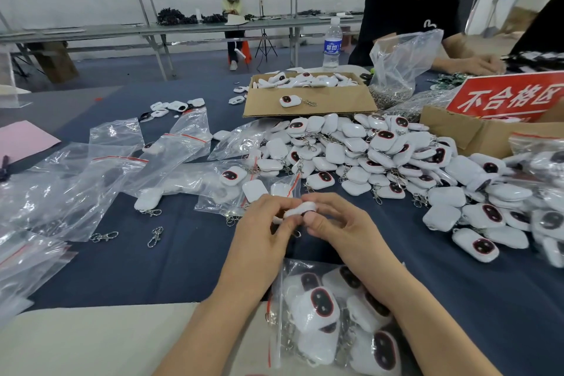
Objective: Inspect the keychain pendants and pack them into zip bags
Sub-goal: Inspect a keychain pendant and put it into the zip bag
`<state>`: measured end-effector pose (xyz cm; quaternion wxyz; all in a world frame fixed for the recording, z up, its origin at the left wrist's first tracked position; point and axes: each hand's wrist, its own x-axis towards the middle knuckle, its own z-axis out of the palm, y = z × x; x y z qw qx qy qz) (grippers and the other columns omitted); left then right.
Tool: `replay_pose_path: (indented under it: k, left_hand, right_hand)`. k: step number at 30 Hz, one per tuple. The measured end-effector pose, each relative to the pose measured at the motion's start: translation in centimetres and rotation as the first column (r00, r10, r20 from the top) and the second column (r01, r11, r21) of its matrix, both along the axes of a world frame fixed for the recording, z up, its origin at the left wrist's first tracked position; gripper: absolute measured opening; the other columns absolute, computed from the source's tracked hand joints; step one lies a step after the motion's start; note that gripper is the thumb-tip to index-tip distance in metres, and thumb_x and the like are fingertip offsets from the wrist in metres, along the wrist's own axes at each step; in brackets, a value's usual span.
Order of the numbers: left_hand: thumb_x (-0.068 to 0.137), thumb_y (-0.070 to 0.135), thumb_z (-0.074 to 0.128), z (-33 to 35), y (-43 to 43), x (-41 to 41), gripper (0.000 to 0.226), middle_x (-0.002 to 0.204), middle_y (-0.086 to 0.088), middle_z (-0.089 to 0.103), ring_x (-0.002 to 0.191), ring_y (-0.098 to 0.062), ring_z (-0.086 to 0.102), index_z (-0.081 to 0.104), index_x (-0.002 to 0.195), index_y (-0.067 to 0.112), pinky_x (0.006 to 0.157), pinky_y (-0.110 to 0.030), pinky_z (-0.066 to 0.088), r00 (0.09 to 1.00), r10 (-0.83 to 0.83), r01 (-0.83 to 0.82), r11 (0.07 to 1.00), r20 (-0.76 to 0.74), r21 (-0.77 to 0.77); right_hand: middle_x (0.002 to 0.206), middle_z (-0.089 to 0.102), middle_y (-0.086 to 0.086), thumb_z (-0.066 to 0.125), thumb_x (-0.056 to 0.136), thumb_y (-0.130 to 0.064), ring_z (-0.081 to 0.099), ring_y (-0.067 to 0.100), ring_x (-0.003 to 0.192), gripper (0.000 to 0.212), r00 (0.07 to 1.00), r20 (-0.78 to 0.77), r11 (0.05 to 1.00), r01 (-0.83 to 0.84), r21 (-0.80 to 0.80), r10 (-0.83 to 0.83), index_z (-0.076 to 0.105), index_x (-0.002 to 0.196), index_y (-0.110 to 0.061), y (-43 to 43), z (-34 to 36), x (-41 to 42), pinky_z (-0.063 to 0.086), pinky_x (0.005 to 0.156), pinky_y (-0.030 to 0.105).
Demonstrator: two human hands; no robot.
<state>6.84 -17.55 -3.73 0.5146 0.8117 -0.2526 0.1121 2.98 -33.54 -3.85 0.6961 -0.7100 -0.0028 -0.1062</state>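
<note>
Glossy white rounded pendant [300,210] | pinched: left hand [266,223], right hand [337,221]

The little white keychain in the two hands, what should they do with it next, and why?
Probably turn the pendant over to check its dark face. The left hand and the right hand both pinch it above the blue cloth, and only its white side shows. The zip bag, already holding pendants, lies by the wrists, ready for it afterwards.
</note>
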Motion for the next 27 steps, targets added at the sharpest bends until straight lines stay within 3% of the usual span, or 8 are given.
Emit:
replay_pose_path:
  k: [4, 9, 13, 17, 21, 23, 27]
  left_hand:
    - [0.094, 0.026, 0.071, 0.0, 0.0, -0.4, 0.013, 0.096, 0.020, 0.062, 0.091, -0.002, 0.059, 0.065, 0.097, 0.037, 0.077, -0.009, 0.041, 0.992, 0.014, -0.017, 1.000, 0.122, 0.023]
    - [0.090, 0.020, 0.075, 0.0, 0.0, -0.4, 0.008, 0.089, 0.018, 0.063, 0.091, 0.000, 0.057, 0.070, 0.093, 0.025, 0.079, -0.009, 0.040, 0.983, 0.039, -0.048, 0.998, 0.178, 0.047]
    - [0.091, 0.029, 0.072, 0.1, 0.0, -0.2, 0.010, 0.098, 0.017, 0.062, 0.096, -0.006, 0.060, 0.067, 0.099, 0.030, 0.081, -0.017, 0.046, 0.999, -0.027, 0.027, 1.000, 0.036, 0.007]
    - [0.094, 0.049, 0.056, 0.2, 0.2, -0.1, 0.038, 0.114, 0.017, 0.067, 0.104, 0.001, 0.063, 0.062, 0.127, 0.032, 0.086, -0.013, 0.047, 0.955, -0.165, 0.139, 0.983, -0.247, -0.117]
    - [0.098, 0.021, 0.065, 0.2, 0.3, 0.5, 0.028, 0.110, 0.013, 0.072, 0.100, -0.003, 0.065, 0.065, 0.125, 0.027, 0.089, -0.019, 0.049, 0.948, -0.119, 0.080, 0.987, -0.294, -0.139]
    - [0.095, 0.011, 0.067, 0.1, 0.2, 0.5, 0.030, 0.105, 0.017, 0.072, 0.099, -0.004, 0.066, 0.066, 0.117, 0.032, 0.090, -0.019, 0.050, 0.948, -0.115, 0.077, 0.987, -0.296, -0.138]
    - [0.093, 0.004, 0.067, -0.1, 0.1, 0.6, 0.031, 0.092, 0.021, 0.072, 0.087, -0.002, 0.066, 0.068, 0.104, 0.034, 0.078, -0.011, 0.049, 0.945, -0.103, 0.058, 0.987, -0.309, -0.152]
  right_hand:
    - [0.100, 0.078, 0.001, 0.068, 0.094, -0.009, 0.073, 0.015, 0.101, 0.021, 0.999, 0.041, 0.999, -0.021, 0.036, 0.020, 0.073, 0.089, -0.029, -0.2, 0.1, -0.2, 0.058, 0.089, 0.026]
    - [0.101, 0.078, 0.003, 0.064, 0.096, -0.004, 0.073, 0.017, 0.102, 0.013, 0.998, 0.037, 0.999, -0.041, 0.025, 0.040, 0.069, 0.094, -0.016, -0.4, -0.1, -0.2, 0.058, 0.090, 0.026]
    - [0.102, 0.078, -0.003, 0.064, 0.096, -0.002, 0.072, 0.010, 0.101, 0.014, 0.999, 0.042, 1.000, -0.016, -0.005, 0.016, 0.069, 0.101, -0.014, -0.3, 0.2, -0.3, 0.055, 0.086, 0.019]
    - [0.119, 0.073, -0.012, 0.062, 0.094, 0.004, 0.068, 0.005, 0.113, 0.025, 0.997, 0.048, 0.997, -0.069, 0.036, 0.067, 0.066, 0.107, -0.017, -0.6, 0.6, -0.5, 0.052, 0.094, 0.017]
    - [0.118, 0.074, -0.013, 0.067, 0.093, -0.001, 0.069, 0.005, 0.111, 0.040, 0.993, -0.009, 0.993, -0.121, 0.005, 0.121, 0.063, 0.122, -0.026, -0.4, 0.4, -0.5, 0.052, 0.090, 0.014]
    - [0.107, 0.077, -0.014, 0.067, 0.093, -0.002, 0.071, 0.001, 0.102, 0.036, 0.997, -0.024, 0.997, -0.070, -0.018, 0.070, 0.066, 0.116, -0.030, -0.4, 0.3, -0.4, 0.051, 0.083, 0.011]
    - [0.098, 0.079, -0.006, 0.063, 0.095, 0.002, 0.074, 0.008, 0.097, 0.035, 0.996, -0.081, 0.999, -0.025, -0.022, 0.023, 0.073, 0.104, -0.030, -0.4, -0.1, -0.1, 0.055, 0.083, 0.017]
